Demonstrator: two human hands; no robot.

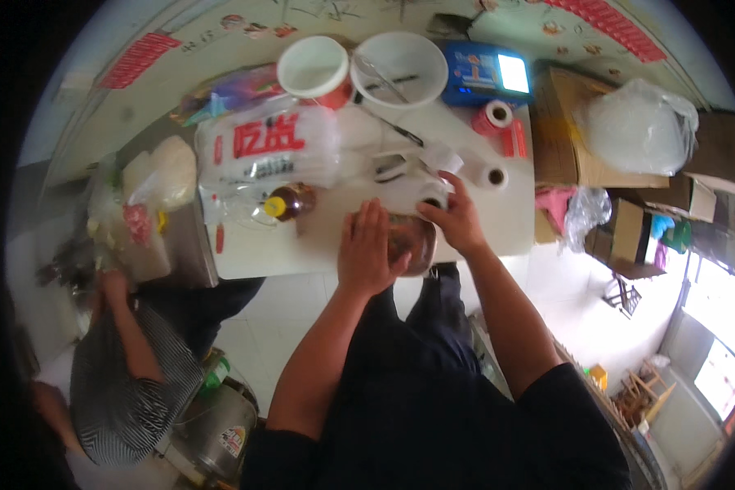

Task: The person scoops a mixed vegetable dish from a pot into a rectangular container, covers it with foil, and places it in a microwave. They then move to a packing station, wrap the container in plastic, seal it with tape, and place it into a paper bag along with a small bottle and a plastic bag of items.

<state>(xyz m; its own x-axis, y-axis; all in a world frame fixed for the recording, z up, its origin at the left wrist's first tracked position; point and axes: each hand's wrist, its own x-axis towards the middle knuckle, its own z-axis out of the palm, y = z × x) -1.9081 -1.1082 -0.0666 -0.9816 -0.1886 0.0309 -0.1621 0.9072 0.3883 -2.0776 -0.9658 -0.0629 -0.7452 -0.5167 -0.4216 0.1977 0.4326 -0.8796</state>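
My left hand (370, 251) lies with its fingers together over the left side of a clear container with brownish contents (413, 242), at the table's front edge. Just above that container, my right hand (456, 214) has its thumb and fingers around the side of a white roll (432, 199) with a dark core. Another white roll (495, 177) stands to the right. A brown bottle with a yellow cap (291, 202) lies left of my left hand. Whether my left palm grips the container or only rests on it cannot be told.
Behind are a white bucket (313, 67), a white bowl with utensils (425, 55) and a blue device with a lit screen (487, 73). Printed plastic bags (269, 144) lie left. Cardboard boxes (563, 122) stand right. A co-worker in a striped shirt (135, 386) is at the left.
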